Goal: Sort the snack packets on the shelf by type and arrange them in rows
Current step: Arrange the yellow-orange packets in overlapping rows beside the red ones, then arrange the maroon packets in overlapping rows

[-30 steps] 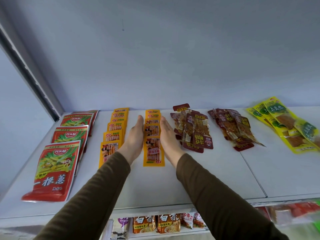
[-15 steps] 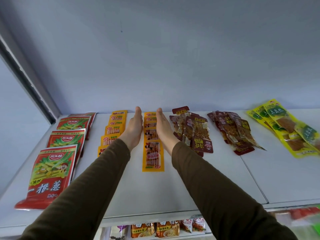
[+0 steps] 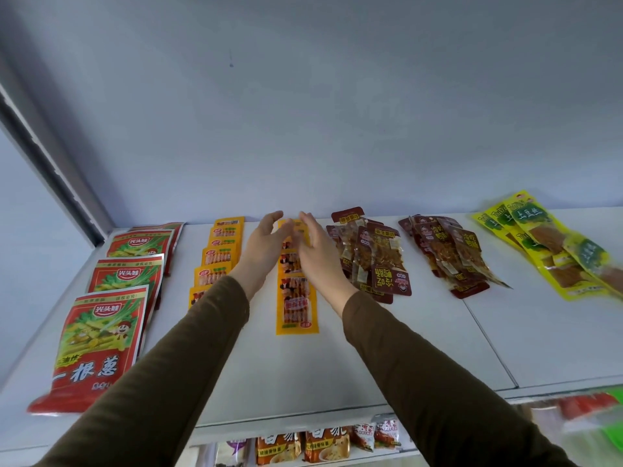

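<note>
Shelf stock, part-sorted: second orange-yellow row being squared between two hands.

White flat laminate shelf [image 3: 371,358], seam noted at right; large glossy red-and-green foil pouches [image 3: 101,332] overlapped in a row at far left; long yellow-green film packets [image 3: 553,251] fanned at far right; two loose heaps of dark-red clear-windowed packets [image 3: 377,257], unaligned; two rows of small flat orange-yellow sachets, the left row [image 3: 219,254] and the middle row [image 3: 296,305], each shingled front to back. Left hand [image 3: 266,244] and right hand [image 3: 317,257] are held above the far end of the middle row, fingers straight and relaxed, blurred, nothing gripped. Slippery film is judged best aligned by light inward pressure along both edges, palms kept parallel; the dark-red heaps are judged still to be laid out.
</note>
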`<state>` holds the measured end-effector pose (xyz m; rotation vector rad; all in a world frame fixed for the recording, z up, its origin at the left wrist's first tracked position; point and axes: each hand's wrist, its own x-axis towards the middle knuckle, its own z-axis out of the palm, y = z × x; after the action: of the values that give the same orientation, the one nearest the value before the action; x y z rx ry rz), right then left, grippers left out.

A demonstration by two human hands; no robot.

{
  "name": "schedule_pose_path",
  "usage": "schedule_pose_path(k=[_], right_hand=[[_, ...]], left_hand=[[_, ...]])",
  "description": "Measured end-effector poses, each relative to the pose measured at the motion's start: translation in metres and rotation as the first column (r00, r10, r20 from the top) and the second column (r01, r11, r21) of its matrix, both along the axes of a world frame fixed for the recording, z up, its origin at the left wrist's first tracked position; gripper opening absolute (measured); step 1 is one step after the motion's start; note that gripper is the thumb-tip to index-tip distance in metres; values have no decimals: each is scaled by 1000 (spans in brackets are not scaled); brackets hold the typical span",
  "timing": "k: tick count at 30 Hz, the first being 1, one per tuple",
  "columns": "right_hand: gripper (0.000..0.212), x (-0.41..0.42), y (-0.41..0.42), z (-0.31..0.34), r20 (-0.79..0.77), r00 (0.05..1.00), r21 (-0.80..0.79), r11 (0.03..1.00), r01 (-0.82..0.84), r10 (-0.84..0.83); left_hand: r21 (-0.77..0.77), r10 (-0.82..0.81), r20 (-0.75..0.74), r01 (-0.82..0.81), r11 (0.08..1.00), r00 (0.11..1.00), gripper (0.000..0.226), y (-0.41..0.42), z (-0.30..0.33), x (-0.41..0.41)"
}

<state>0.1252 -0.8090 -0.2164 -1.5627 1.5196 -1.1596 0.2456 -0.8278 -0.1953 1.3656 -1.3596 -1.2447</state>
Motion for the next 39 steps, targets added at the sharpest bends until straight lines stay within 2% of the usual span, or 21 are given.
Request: schedule_pose_path(k=[3, 6, 8, 12, 17, 21, 24, 28, 33, 39], right_hand=[[40, -14, 26, 10, 18, 998, -165, 984, 67, -65], [30, -42, 48, 21, 37, 980, -275, 941, 197, -195], [29, -68, 58, 22, 36, 958, -264, 922, 285, -286], [38, -123, 62, 17, -14, 928, -59, 927, 371, -372], [50, -152, 58, 15, -90, 960, 160, 948, 276, -265], [40, -160, 49, 13, -85, 986, 207, 966, 155, -140], [51, -167, 46, 17, -37, 995, 202, 975, 97, -91], [54, -177, 52, 11, -78, 996, 147, 988, 50, -39], [55, -182, 64, -13, -64, 998, 133, 991, 26, -18], [72, -181, 69, -26, -92, 996, 149, 989, -10, 24]], left_hand=[[-142, 33, 66, -24, 990, 997, 38, 15, 5, -2], [-180, 24, 77, -9, 984, 997, 35, 28, 9, -13], [-172, -16, 95, 33, 985, 995, 41, 35, 11, -28], [-109, -102, 195, 125, 986, 975, 65, 45, 7, -69], [-33, -90, 366, 110, 993, 926, 65, 37, -4, -116], [-70, 34, 519, 4, 998, 854, 75, 37, -6, -144], [-82, 64, 486, -28, 996, 872, 80, 45, -7, -159], [-94, 88, 452, -51, 994, 888, 68, 63, -7, -167], [-95, 67, 533, -19, 995, 843, 69, 91, -17, -159], [-93, 74, 444, -36, 995, 893, 70, 98, -25, -155]])
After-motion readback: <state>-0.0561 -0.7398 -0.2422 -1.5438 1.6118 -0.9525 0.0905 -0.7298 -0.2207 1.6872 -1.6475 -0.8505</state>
